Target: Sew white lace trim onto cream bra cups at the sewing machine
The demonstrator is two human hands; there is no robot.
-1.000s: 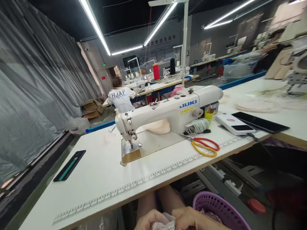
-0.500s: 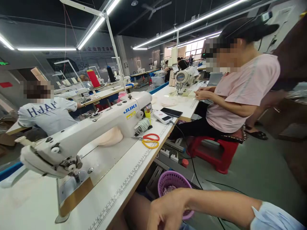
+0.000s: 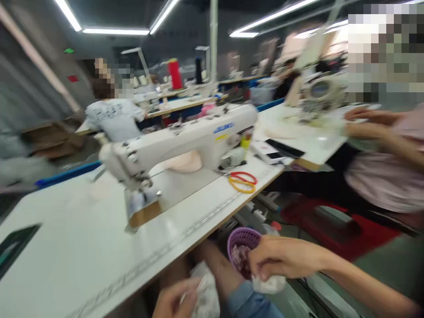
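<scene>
Low at the front, my left hand [image 3: 177, 300] is closed on a crumpled white cloth [image 3: 207, 296] above my lap. To its right, my right hand [image 3: 281, 256] has its fingers closed on another white wad of cloth [image 3: 270, 284]. Whether the two pieces are joined I cannot tell. Just behind my right hand stands a purple basket [image 3: 233, 236] with crumpled scraps inside. Both hands are below the table edge, apart from the white sewing machine [image 3: 185, 132]. Motion blurs the picture.
Red and yellow-handled scissors [image 3: 243, 182] lie on the white table [image 3: 82, 265], near a white device [image 3: 266, 152] and a black phone [image 3: 285, 148]. A dark flat object [image 3: 16, 247] lies at the left. On the right, a co-worker in pink [image 3: 391, 176] sits at another machine on a red stool [image 3: 341, 229].
My view has swung left, so the scene sits farther right. My left hand has come into view with white cloth. White cloth now shows in my right hand, beside the basket.
</scene>
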